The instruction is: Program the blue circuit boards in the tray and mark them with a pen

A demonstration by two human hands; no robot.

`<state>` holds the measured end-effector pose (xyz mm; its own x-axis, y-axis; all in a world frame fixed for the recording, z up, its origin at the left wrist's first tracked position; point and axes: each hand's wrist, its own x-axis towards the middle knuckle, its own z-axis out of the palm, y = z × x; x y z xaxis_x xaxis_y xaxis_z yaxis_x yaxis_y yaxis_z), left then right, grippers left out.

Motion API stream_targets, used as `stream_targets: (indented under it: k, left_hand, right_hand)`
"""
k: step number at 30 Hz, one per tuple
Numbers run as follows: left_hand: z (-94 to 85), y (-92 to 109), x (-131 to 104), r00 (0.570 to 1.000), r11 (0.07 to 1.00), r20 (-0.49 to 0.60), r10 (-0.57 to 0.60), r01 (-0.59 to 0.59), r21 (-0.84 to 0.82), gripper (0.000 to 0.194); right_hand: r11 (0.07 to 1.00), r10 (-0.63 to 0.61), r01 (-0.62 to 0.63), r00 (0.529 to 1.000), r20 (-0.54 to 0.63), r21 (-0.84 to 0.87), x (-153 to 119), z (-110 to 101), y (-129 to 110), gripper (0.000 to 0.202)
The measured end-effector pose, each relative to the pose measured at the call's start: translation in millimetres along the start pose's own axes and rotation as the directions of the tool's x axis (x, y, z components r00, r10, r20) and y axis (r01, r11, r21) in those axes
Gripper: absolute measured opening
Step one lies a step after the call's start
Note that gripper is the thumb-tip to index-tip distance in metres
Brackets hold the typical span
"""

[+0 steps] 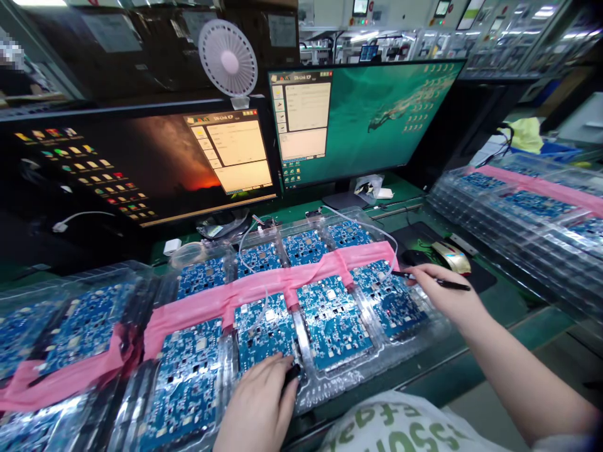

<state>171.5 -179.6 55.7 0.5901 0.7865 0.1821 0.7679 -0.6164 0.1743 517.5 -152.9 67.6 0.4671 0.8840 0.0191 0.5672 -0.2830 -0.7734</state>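
Observation:
A clear plastic tray [330, 383] holds several blue circuit boards [332, 320], with a pink strip [264, 282] running across them. My right hand [440, 289] is closed on a black pen-like tool [452, 285] at the tray's right side, its tip by the strip's right end. Near the tray's front edge, my left hand [264, 398] is closed around a small black object [291, 375], partly hidden by the fingers, over the lower part of a middle board. Thin white cables [365, 223] loop over the boards.
Two monitors [348, 125] stand behind the tray, with a small white fan [228, 59] above them. To the right lie a gold mouse [451, 257], a black mouse [417, 258] and stacked trays of boards [513, 232]. Another tray [134, 276] of boards is at the left.

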Motion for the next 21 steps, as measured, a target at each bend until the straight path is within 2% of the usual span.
stream_targets:
  k: [3, 5, 7, 9, 12, 14, 17, 21]
  left_hand:
    - [-2.2, 1.9, 0.5, 1.000, 0.999, 0.016, -0.025, 0.025, -0.028, 0.022]
    - [-4.1, 4.8, 1.6, 0.999, 0.997, 0.014, -0.046, 0.047, -0.066, 0.021]
    - [-7.5, 10.1, 4.3, 0.996, 0.990, -0.020, -0.082, 0.079, -0.121, 0.020]
    - [-12.2, 18.0, 8.8, 0.988, 0.976, -0.092, -0.121, 0.101, -0.191, 0.019]
    - [-20.4, 31.1, 16.4, 0.966, 0.951, -0.185, -0.182, 0.125, -0.282, 0.019]
    - [-24.6, 38.1, 19.1, 0.951, 0.935, -0.210, -0.226, 0.151, -0.322, 0.018]
    - [-27.6, 44.0, 17.4, 0.937, 0.917, -0.224, -0.267, 0.176, -0.357, 0.015]
    - [-28.6, 47.1, 12.2, 0.945, 0.919, -0.238, -0.224, 0.123, -0.374, 0.013]
  right_hand:
    - [0.999, -0.002, -0.004, 0.990, -0.139, -0.041, -8.4, -17.0, -9.5, 0.019]
    - [0.999, -0.040, 0.038, 0.989, -0.146, -0.016, -19.4, -20.9, -17.4, 0.019]
    - [0.992, -0.091, 0.096, 0.994, -0.060, 0.085, -35.6, -15.9, -28.9, 0.019]
    - [0.963, -0.118, 0.095, 0.990, 0.079, 0.251, -55.5, -3.8, -44.1, 0.018]
    - [0.860, -0.130, -0.040, 0.947, 0.294, 0.509, -84.2, 17.4, -67.3, 0.020]
    - [0.782, -0.139, -0.147, 0.906, 0.400, 0.606, -96.3, 27.3, -77.6, 0.024]
    - [0.734, -0.114, -0.241, 0.878, 0.464, 0.635, -101.5, 34.0, -82.3, 0.026]
    - [0.736, -0.106, -0.259, 0.868, 0.484, 0.625, -99.5, 38.2, -79.5, 0.025]
